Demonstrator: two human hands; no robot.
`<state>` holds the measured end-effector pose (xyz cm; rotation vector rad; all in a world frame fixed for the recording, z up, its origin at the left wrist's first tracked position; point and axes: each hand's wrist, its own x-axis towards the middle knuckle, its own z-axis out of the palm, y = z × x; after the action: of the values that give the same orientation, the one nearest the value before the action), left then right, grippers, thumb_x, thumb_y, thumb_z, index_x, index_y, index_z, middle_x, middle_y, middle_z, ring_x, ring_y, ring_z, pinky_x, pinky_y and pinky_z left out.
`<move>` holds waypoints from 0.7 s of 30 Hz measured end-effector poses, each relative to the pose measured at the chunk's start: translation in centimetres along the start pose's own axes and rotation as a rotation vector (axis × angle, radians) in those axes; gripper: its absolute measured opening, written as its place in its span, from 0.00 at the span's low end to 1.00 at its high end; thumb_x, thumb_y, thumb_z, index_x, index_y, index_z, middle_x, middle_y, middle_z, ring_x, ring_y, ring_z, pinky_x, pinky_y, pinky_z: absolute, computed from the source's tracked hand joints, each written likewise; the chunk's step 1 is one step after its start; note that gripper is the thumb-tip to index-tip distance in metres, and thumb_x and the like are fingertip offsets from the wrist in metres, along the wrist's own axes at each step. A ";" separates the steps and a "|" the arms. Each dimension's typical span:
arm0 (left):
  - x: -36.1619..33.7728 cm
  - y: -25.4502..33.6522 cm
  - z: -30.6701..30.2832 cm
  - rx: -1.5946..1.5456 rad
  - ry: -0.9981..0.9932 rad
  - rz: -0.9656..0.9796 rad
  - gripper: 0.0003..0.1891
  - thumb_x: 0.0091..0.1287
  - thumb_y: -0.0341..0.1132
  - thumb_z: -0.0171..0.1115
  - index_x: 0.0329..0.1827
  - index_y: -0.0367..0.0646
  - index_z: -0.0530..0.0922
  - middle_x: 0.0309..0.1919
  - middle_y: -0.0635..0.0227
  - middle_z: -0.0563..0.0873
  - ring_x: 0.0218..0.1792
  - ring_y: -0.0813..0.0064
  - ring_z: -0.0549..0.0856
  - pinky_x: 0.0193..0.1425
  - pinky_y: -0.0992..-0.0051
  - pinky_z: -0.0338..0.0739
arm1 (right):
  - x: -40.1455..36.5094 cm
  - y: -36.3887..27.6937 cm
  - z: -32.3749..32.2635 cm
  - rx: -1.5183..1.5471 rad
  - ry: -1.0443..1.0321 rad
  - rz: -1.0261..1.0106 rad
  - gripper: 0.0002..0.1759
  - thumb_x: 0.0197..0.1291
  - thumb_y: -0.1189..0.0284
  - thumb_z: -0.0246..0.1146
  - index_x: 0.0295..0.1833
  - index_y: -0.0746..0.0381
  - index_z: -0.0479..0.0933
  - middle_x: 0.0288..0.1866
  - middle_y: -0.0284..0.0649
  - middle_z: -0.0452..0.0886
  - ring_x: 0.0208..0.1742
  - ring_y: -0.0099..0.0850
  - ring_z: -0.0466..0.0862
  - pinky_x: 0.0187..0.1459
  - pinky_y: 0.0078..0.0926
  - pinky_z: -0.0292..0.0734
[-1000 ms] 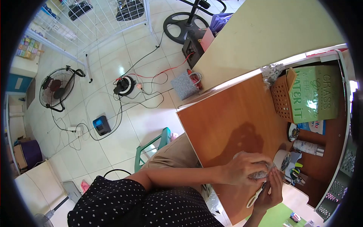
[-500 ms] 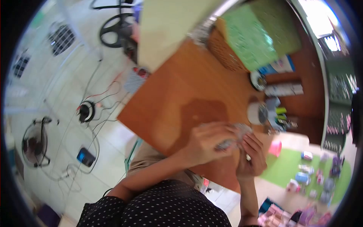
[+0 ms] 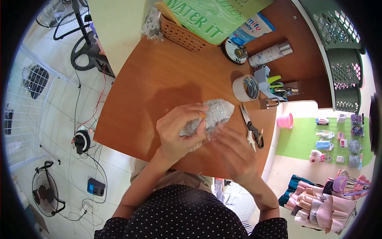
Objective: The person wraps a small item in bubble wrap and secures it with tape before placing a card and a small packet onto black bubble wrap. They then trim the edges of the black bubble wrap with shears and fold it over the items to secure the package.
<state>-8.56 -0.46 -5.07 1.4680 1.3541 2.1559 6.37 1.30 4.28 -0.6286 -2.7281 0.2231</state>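
My left hand (image 3: 178,131) grips a small parcel wrapped in clear bubble wrap (image 3: 213,114) and presses it on the brown wooden table (image 3: 159,79). My right hand (image 3: 234,153) is blurred, fingers spread, just below and right of the parcel and close to it; it holds nothing. A pair of scissors (image 3: 251,128) lies flat on the table to the right of the parcel. A roll of clear tape (image 3: 246,88) stands just above the scissors.
At the table's far side are a woven basket (image 3: 181,36) with a green sign (image 3: 211,16), a spray can (image 3: 270,53) and a small pen holder (image 3: 270,81). Fans (image 3: 45,193) and cables (image 3: 85,119) lie on the tiled floor at left. A green mat with small items (image 3: 338,139) is at right.
The view has swung round. My right hand has let go of the scissors, which now lie on the table. My left hand still holds the wrapped parcel.
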 end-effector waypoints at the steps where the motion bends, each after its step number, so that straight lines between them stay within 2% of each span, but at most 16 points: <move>1: 0.0 -0.1 -0.1 -0.016 0.007 -0.009 0.08 0.46 0.24 0.67 0.29 0.38 0.78 0.33 0.60 0.86 0.37 0.62 0.86 0.41 0.71 0.81 | -0.6 -0.4 0.3 -0.009 -0.053 0.007 0.13 0.44 0.84 0.64 0.40 0.71 0.79 0.44 0.47 0.79 0.54 0.45 0.78 0.52 0.40 0.78; 5: -0.1 -0.1 0.0 -0.019 -0.002 0.002 0.07 0.47 0.24 0.67 0.29 0.37 0.78 0.33 0.60 0.86 0.36 0.62 0.87 0.40 0.71 0.81 | -2.1 -0.3 2.6 0.042 0.044 0.008 0.13 0.44 0.84 0.64 0.40 0.70 0.79 0.44 0.46 0.79 0.56 0.45 0.77 0.53 0.40 0.78; 7: -0.1 0.1 0.1 0.008 -0.017 0.025 0.07 0.47 0.24 0.66 0.29 0.37 0.78 0.33 0.60 0.86 0.36 0.62 0.87 0.40 0.71 0.81 | -2.0 0.0 2.8 0.171 0.288 0.065 0.14 0.45 0.83 0.64 0.42 0.70 0.79 0.44 0.45 0.79 0.56 0.44 0.76 0.49 0.39 0.79; 10: -0.1 -0.1 -0.1 0.011 -0.025 0.008 0.07 0.47 0.24 0.66 0.30 0.37 0.78 0.34 0.60 0.87 0.37 0.62 0.87 0.41 0.70 0.81 | -0.9 0.6 3.6 0.095 0.400 0.136 0.16 0.45 0.83 0.66 0.44 0.69 0.80 0.46 0.45 0.79 0.54 0.43 0.77 0.45 0.37 0.78; 14: -0.2 -0.2 -0.1 0.021 -0.022 -0.005 0.08 0.47 0.24 0.66 0.30 0.37 0.77 0.34 0.60 0.87 0.38 0.62 0.87 0.42 0.71 0.81 | -1.0 2.2 5.3 -0.072 0.385 -0.012 0.18 0.44 0.83 0.68 0.46 0.68 0.80 0.48 0.45 0.79 0.51 0.41 0.78 0.44 0.36 0.76; 16: -0.2 0.0 0.0 0.005 -0.030 -0.004 0.07 0.48 0.24 0.65 0.31 0.37 0.78 0.35 0.60 0.87 0.38 0.63 0.87 0.41 0.72 0.80 | -1.5 2.7 6.3 -0.134 0.471 -0.048 0.19 0.42 0.82 0.69 0.46 0.67 0.80 0.50 0.45 0.79 0.51 0.40 0.77 0.47 0.36 0.75; 21: -0.3 -0.1 0.1 0.028 -0.032 0.010 0.07 0.49 0.25 0.65 0.31 0.38 0.78 0.35 0.61 0.87 0.38 0.63 0.87 0.40 0.73 0.79 | -2.8 4.2 7.5 -0.036 0.502 -0.102 0.19 0.43 0.81 0.68 0.46 0.67 0.80 0.52 0.46 0.79 0.55 0.42 0.77 0.49 0.38 0.74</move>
<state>-8.37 -0.51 -5.30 1.5157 1.3754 2.1181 7.75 3.23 -4.48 -0.4748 -2.2730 -0.0110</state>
